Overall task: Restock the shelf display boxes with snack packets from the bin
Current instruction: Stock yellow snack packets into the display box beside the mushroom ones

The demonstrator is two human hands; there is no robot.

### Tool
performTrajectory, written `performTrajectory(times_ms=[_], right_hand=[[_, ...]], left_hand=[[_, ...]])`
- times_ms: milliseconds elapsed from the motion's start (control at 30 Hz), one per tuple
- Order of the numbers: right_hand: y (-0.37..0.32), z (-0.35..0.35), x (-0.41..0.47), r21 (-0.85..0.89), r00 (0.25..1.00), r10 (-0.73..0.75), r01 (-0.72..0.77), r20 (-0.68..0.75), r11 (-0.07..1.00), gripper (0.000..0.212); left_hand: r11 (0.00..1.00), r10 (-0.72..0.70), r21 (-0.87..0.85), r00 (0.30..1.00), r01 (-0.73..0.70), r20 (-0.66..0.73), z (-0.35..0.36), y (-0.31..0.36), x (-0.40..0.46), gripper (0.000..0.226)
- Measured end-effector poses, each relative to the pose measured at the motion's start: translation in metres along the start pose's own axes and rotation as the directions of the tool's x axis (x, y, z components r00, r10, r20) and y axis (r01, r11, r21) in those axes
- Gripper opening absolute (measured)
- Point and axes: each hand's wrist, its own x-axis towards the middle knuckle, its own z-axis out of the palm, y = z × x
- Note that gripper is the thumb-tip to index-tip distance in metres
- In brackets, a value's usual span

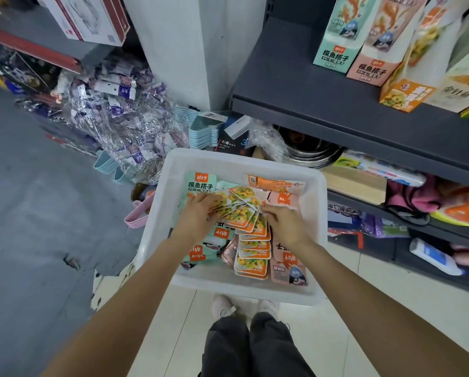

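Orange-edged snack packets (241, 210) lie in the white bin (319, 240) on the floor, fanned toward 1 o'clock, long axes splayed 12 to 3. Left hand (198, 213) grips the fan's 9 o'clock end; right hand (285, 224) pinches its 3 o'clock edge. Display boxes (364, 50) on the shelf (309, 85) at 1 o'clock. Judgement: gathering stage only; many packets left in the bin

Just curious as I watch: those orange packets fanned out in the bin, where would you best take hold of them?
Pinch the fanned orange packets at their bunched ends, under the left hand, coming from above. There they overlap, so one grip likely holds all.
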Motion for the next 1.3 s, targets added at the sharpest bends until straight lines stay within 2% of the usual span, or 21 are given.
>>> performTrajectory(times_ms=[100, 267, 367, 500, 567, 600, 667, 733, 833, 967, 1067, 1133, 1200, 1300], right_hand=[[-0.002, -0.004, 0.001, 0.043, 0.999, -0.004, 0.005, -0.037, 0.999, 0.028], [-0.004, -0.006, -0.001, 0.102, 1.0, -0.016, 0.014, 0.023, 0.995, 0.027], [-0.005, -0.004, 0.005, 0.036, 1.0, 0.024, -0.024, -0.008, 0.999, 0.016], [-0.005, 0.0, 0.013, 0.001, 0.991, 0.136, -0.136, -0.002, 0.991, 0.042], [-0.005, 0.0, 0.014, 0.0, 0.991, 0.134, -0.134, -0.023, 0.991, 0.052], [-0.007, 0.0, 0.013, 0.038, 0.991, 0.129, -0.127, -0.036, 0.991, 0.054], [-0.011, -0.002, 0.01, 0.225, 0.985, 0.158, -0.139, -0.07, 0.964, 0.054], [-0.017, -0.007, 0.007, 0.378, 0.969, 0.218, -0.162, -0.111, 0.912, 0.045], [-0.022, -0.016, 0.003, 0.464, 0.949, 0.25, -0.136, -0.194, 0.875, 0.032], [-0.03, -0.035, -0.007, 0.559, 0.914, 0.232, -0.006, -0.334, 0.829, 0.019], [-0.038, -0.057, -0.023, 0.541, 0.888, 0.16, 0.113, -0.431, 0.833, 0.012], [-0.044, -0.076, -0.037, 0.551, 0.884, 0.133, 0.157, -0.448, 0.819, 0.016], [-0.048, -0.097, -0.048, 0.541, 0.881, 0.101, 0.19, -0.462, 0.82, 0.022], [-0.051, -0.133, -0.059, 0.509, 0.843, 0.07, 0.252, -0.533, 0.823, 0.016]], left_hand=[[0.999, -0.05, -0.012, 0.998, 0.049, -0.036, -0.004, 0.001, 0.005, 0.041], [0.989, -0.108, -0.096, 0.992, 0.115, 0.069, -0.007, 0.006, 0.013, 0.028], [0.983, -0.137, -0.114, 0.99, 0.141, 0.045, -0.007, 0.006, 0.013, 0.018], [0.984, -0.144, -0.1, 0.989, 0.147, 0.035, -0.008, 0.003, 0.013, 0.008], [0.98, -0.174, -0.093, 0.983, 0.179, 0.06, -0.01, 0.003, 0.012, 0.013], [0.975, -0.199, -0.089, 0.978, 0.205, 0.067, -0.011, 0.003, 0.012, 0.02], [0.966, -0.237, -0.084, 0.969, 0.243, 0.07, -0.011, 0.004, 0.012, 0.041], [0.957, -0.268, -0.104, 0.963, 0.271, 0.039, -0.014, 0.009, 0.009, 0.055], [0.943, -0.278, -0.203, 0.96, 0.265, -0.037, -0.024, 0.012, 0.004, 0.038], [0.907, -0.256, -0.371, 0.96, 0.199, -0.113, -0.048, 0.01, -0.011, 0.023], [0.806, -0.29, -0.573, 0.944, 0.152, -0.159, -0.072, 0.021, -0.02, 0.007], [0.679, -0.274, -0.726, 0.955, 0.109, -0.113, -0.09, 0.04, -0.024, 0.021], [0.585, -0.225, -0.807, 0.972, 0.077, -0.07, -0.105, 0.063, -0.025, 0.027], [0.548, -0.125, -0.836, 0.991, 0.036, -0.039, -0.117, 0.101, -0.021, 0.03]])
